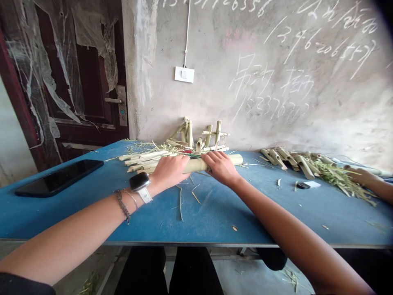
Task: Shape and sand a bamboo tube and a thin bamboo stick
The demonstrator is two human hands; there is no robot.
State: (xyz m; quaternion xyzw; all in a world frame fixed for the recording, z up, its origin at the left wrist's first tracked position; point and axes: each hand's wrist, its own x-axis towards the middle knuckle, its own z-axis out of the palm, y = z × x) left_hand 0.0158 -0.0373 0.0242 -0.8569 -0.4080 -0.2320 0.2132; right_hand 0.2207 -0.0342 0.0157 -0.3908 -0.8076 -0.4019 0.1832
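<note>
A pale green bamboo tube (196,165) lies sideways in front of me, low over the table. My left hand (172,167) is closed on its left part, wearing a watch with a white strap. Farther right, my right hand (221,166) wraps over the same tube, and the tube's right end (236,159) sticks out past it. Most fingertips of both hands are hidden behind the tube. Just left of my left hand are several split bamboo strips (139,159).
A dark tablet or phone (59,178) lies on the blue table (215,217) at the left. Bamboo stands (188,134) are by the wall. Bamboo pieces (303,166) and shavings (334,178) lie right, where another person's hand (360,176) reaches in. A small black object (303,185) sits nearby.
</note>
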